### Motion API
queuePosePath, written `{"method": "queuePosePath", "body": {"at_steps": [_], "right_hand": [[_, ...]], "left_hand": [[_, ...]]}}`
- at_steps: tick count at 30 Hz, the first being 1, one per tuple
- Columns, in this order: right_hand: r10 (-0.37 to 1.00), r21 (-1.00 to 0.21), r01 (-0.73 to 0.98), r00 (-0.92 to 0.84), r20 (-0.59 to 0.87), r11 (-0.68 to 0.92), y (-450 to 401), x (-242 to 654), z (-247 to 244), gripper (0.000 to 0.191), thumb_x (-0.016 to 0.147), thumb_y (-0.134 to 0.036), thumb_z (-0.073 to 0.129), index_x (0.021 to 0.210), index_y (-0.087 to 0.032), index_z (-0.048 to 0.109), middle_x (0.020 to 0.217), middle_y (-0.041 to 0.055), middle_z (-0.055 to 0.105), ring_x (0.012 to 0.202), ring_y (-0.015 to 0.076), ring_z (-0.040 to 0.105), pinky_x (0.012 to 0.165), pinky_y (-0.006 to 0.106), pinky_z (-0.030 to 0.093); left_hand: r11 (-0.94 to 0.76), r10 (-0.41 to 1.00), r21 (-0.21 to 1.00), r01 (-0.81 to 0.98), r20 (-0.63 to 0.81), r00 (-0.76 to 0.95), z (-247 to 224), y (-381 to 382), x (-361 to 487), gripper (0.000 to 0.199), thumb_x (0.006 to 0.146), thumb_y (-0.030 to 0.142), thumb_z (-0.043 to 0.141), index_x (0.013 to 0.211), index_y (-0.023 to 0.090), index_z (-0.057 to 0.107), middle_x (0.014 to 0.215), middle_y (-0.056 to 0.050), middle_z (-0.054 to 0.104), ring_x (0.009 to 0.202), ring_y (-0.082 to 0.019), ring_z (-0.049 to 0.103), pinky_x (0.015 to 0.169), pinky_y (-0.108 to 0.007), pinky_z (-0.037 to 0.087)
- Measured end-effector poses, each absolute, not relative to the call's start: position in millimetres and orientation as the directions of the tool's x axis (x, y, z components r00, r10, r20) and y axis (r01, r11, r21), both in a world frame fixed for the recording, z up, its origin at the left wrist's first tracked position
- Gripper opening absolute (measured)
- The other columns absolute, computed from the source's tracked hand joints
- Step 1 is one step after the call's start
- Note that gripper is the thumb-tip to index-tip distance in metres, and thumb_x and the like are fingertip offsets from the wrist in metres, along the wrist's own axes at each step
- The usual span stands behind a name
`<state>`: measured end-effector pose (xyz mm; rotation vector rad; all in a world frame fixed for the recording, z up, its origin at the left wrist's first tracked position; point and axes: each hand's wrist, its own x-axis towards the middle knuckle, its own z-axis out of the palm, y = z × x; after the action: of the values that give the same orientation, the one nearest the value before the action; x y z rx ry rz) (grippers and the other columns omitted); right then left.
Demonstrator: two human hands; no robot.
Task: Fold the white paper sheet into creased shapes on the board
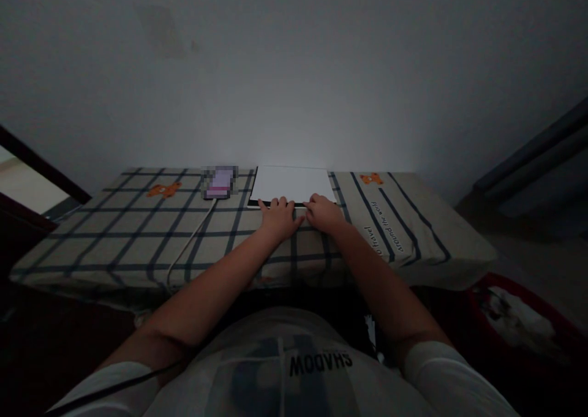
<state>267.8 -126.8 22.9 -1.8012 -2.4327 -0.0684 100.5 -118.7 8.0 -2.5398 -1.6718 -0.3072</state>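
A white sheet of paper (294, 184) lies near the wall on the cloth-covered table, with a dark strip showing along its left and near edges. My left hand (279, 218) rests on the near edge, fingers spread and palm down. Beside it, my right hand (324, 214) touches the near right part of that edge with its fingers curled in and the index finger toward the left. Whether anything is pinched under those fingers is hidden. Both hands nearly meet at the thumbs.
A phone (219, 183), partly blurred out, lies left of the paper with a white cable (193, 234) running over the table's front edge. The checked tablecloth (138, 233) covers the table, which stands against a pale wall (294, 86). A red basin (519, 319) sits low at the right.
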Motion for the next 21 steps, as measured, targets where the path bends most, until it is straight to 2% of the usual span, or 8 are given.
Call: {"method": "queuePosePath", "body": {"at_steps": [3, 5, 7, 9, 12, 15, 21], "right_hand": [[0.959, -0.040, 0.965, -0.250, 0.130, 0.257, -129, 263, 21, 0.042, 0.100, -0.024, 0.043, 0.137, -0.017, 0.063, 0.129, 0.0159, 0.060, 0.118, 0.0275, 0.058, 0.098, 0.037, 0.048], [0.965, -0.045, 0.971, -0.225, 0.137, 0.233, -131, 260, 19, 0.043, 0.101, -0.023, 0.043, 0.140, -0.018, 0.060, 0.133, 0.0164, 0.059, 0.120, 0.0278, 0.057, 0.097, 0.037, 0.049], [0.969, -0.043, 0.977, -0.201, 0.145, 0.209, -134, 256, 16, 0.043, 0.102, -0.025, 0.042, 0.140, -0.018, 0.059, 0.134, 0.0166, 0.058, 0.121, 0.0281, 0.056, 0.096, 0.037, 0.049], [0.968, -0.032, 0.980, -0.191, 0.163, 0.198, -135, 253, 14, 0.043, 0.102, -0.025, 0.043, 0.141, -0.017, 0.058, 0.135, 0.0171, 0.057, 0.122, 0.0282, 0.055, 0.097, 0.037, 0.049], [0.959, -0.006, 0.976, -0.212, 0.190, 0.217, -136, 250, 11, 0.041, 0.103, -0.022, 0.040, 0.137, -0.014, 0.060, 0.135, 0.0173, 0.059, 0.124, 0.0281, 0.053, 0.103, 0.036, 0.045], [0.953, 0.005, 0.970, -0.241, 0.183, 0.245, -134, 249, 10, 0.041, 0.104, -0.018, 0.035, 0.135, -0.013, 0.061, 0.134, 0.0171, 0.061, 0.124, 0.0272, 0.053, 0.105, 0.036, 0.042], [0.942, -0.035, 0.953, -0.291, 0.164, 0.300, -131, 250, 9, 0.043, 0.103, -0.014, 0.032, 0.135, -0.007, 0.061, 0.137, 0.0177, 0.063, 0.127, 0.0258, 0.055, 0.110, 0.033, 0.038]], "left_hand": [[-0.386, 0.897, 0.038, 0.922, 0.249, 0.366, 3, -121, 112, 0.054, 0.101, 0.050, 0.042, 0.141, 0.016, 0.056, 0.149, -0.024, 0.052, 0.143, -0.041, 0.040, 0.114, -0.076, 0.019], [-0.445, 0.861, 0.027, 0.895, 0.288, 0.419, 0, -119, 114, 0.049, 0.101, 0.043, 0.042, 0.140, 0.017, 0.056, 0.155, -0.019, 0.048, 0.148, -0.036, 0.036, 0.120, -0.067, 0.020], [-0.512, 0.827, 0.019, 0.859, 0.280, 0.487, -2, -116, 114, 0.046, 0.100, 0.037, 0.045, 0.137, 0.014, 0.059, 0.149, -0.017, 0.055, 0.140, -0.031, 0.045, 0.121, -0.052, 0.026], [-0.518, 0.826, 0.031, 0.855, 0.276, 0.491, -2, -113, 113, 0.045, 0.099, 0.036, 0.046, 0.133, 0.011, 0.061, 0.139, -0.017, 0.060, 0.130, -0.030, 0.053, 0.117, -0.045, 0.033], [-0.517, 0.821, 0.024, 0.856, 0.297, 0.488, -3, -112, 112, 0.046, 0.098, 0.036, 0.046, 0.133, 0.009, 0.061, 0.135, -0.017, 0.061, 0.126, -0.031, 0.054, 0.114, -0.044, 0.035], [-0.516, 0.817, 0.014, 0.857, 0.308, 0.487, -3, -114, 112, 0.046, 0.100, 0.037, 0.044, 0.136, 0.013, 0.059, 0.136, -0.015, 0.061, 0.125, -0.030, 0.055, 0.113, -0.045, 0.035], [-0.493, 0.828, 0.009, 0.870, 0.312, 0.466, -4, -116, 112, 0.047, 0.099, 0.038, 0.044, 0.139, 0.017, 0.058, 0.138, -0.013, 0.060, 0.125, -0.031, 0.055, 0.115, -0.046, 0.031]]}}
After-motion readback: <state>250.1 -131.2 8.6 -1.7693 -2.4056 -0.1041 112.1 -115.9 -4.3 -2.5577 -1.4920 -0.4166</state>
